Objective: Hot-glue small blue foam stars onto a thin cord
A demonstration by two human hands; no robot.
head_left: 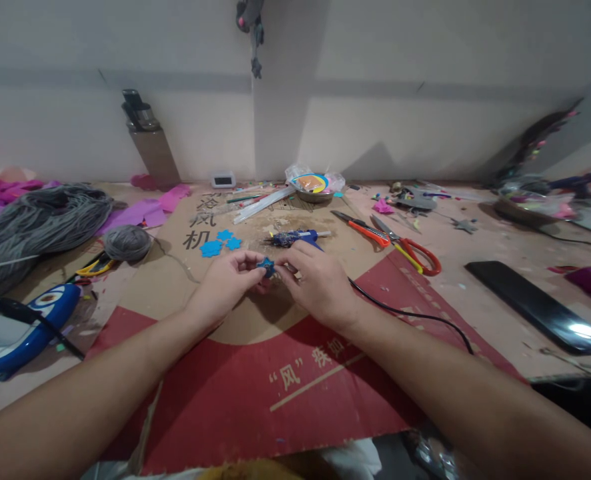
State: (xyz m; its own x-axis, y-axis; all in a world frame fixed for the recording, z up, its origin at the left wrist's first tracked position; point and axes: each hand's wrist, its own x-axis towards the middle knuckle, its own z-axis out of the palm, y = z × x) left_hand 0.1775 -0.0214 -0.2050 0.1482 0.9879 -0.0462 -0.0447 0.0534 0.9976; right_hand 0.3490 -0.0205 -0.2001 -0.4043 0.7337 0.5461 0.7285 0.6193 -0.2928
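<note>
Between my two hands is a small blue star-shaped cutout (265, 267), with something dark at its middle that is too small to make out. My left hand (230, 283) pinches the cutout between thumb and fingers. Closed fingertips of my right hand (315, 280) meet at the cutout's right side; whatever they pinch is hidden. Several more blue cutouts (211, 249) lie flat on the cardboard sheet (195, 393), beyond my left hand. Just past my right hand rests a blue glue gun (295, 237), its nozzle pointing left.
Scissors (420, 253) and an orange utility knife (368, 233) lie to the right, near a black phone (535, 303). Grey yarn (50, 213) and a yarn ball (127, 243) are at left. Glue sticks (265, 205) lie at the back. A black cord (410, 310) runs right.
</note>
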